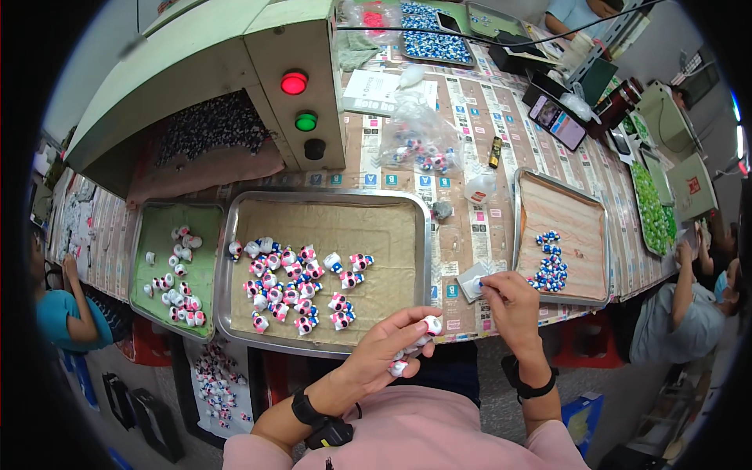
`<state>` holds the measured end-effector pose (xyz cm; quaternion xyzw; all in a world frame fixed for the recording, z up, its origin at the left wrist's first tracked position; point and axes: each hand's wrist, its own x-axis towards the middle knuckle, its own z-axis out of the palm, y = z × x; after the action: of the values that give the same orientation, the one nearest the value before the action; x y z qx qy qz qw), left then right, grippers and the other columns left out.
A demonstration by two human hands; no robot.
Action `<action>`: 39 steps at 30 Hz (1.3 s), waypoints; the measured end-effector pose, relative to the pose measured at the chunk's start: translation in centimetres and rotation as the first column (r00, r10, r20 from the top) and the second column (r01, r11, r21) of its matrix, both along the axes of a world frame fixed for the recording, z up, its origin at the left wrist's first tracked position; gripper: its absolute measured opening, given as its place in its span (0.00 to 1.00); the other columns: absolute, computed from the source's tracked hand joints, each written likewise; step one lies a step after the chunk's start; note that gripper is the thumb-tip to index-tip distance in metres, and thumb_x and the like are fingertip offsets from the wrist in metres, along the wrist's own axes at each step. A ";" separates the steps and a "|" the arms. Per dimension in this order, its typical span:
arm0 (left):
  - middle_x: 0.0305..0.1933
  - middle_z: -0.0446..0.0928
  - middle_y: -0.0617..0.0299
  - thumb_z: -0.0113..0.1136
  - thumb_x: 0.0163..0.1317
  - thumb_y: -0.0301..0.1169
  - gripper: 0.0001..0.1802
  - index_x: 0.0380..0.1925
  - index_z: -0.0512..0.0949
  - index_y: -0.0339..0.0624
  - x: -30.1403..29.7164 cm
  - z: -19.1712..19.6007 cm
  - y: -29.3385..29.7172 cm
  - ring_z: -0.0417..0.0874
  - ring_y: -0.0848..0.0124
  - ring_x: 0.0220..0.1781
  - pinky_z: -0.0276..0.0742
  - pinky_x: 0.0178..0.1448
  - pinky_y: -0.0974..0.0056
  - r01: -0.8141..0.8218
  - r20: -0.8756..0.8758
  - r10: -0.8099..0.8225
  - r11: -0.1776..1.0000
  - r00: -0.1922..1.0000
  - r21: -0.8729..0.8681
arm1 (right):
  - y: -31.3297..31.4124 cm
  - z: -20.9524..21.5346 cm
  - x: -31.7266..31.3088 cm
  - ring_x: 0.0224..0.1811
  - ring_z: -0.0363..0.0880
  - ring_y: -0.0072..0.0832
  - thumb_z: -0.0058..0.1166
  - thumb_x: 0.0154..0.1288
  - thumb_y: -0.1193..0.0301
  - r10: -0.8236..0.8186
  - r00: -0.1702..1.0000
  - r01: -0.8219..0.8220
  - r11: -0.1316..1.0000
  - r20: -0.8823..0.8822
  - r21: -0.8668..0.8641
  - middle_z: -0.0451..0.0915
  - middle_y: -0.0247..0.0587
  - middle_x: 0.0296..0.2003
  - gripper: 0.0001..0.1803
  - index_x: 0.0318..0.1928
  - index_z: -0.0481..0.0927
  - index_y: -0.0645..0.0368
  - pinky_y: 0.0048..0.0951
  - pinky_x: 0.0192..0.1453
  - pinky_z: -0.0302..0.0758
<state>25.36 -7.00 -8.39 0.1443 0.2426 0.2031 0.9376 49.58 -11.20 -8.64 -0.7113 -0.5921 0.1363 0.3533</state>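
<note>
My left hand is closed around several small white figurine heads with pink and dark markings, one of them up by the thumb and fingertips. My right hand is pinched over a small pale square pad at the table's front edge. Whatever its fingertips hold is too small to make out. Left of my hands, a large metal tray lined with brown paper bears many white, pink and blue figurines. To the right, another metal tray holds a heap of small blue-and-white figurine bodies.
A green-lined tray with white heads lies far left, below a machine with red and green lights. Behind my hands are a plastic bottle, a bag of figurines and a propped phone. Other people sit at both sides.
</note>
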 end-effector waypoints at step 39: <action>0.30 0.76 0.63 0.64 0.65 0.27 0.13 0.47 0.79 0.34 0.9 0.3 -0.4 0.71 0.82 0.22 0.67 0.22 0.76 0.013 -0.248 0.066 0.953 0.966 0.303 | -3.0 3.4 -4.6 0.34 0.83 0.26 0.68 0.55 0.80 0.207 0.830 -0.221 0.975 -0.517 0.035 0.84 0.43 0.33 0.09 0.39 0.87 0.62 0.23 0.38 0.78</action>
<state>26.23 -7.37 -8.07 0.3076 0.3293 0.2302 0.8625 44.98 -14.19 -5.21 -0.5822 -0.5492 0.3689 0.4726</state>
